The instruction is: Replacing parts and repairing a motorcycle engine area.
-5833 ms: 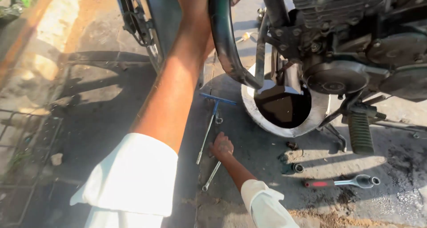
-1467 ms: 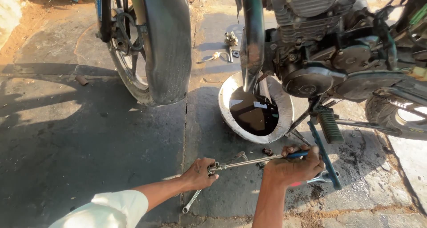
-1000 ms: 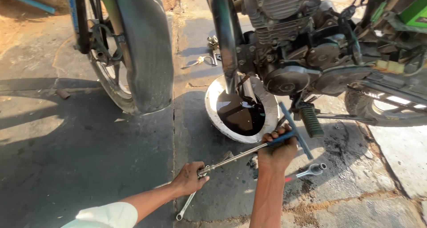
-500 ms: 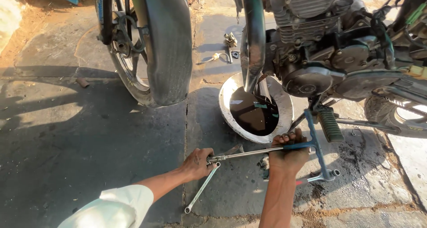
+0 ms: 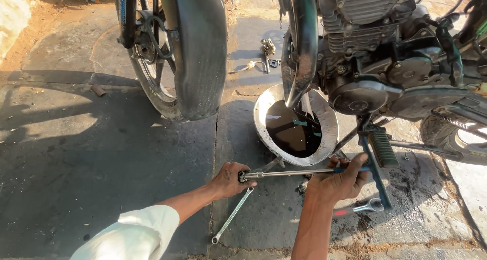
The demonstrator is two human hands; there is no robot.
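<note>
Near the oil drain pan (image 5: 264, 113), our left hand (image 5: 228, 179) and right hand (image 5: 337, 181) now grip a T-handle wrench (image 5: 284, 174), levelled from its earlier tilt.

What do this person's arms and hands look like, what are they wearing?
Both hands are bare: no gloves, rings or watch visible. The left arm has a white sleeve rolled up near the elbow. The right arm is bare as far as the picture shows; no sleeve is in view there.

Open floor (image 5: 101, 179) left of hands; ahead blocked by oil pan (image 5: 329, 119), front tyre (image 5: 200, 52), engine (image 5: 375, 72) and footpeg (image 5: 381, 147); spanner (image 5: 232, 215) lies between the forearms
</note>
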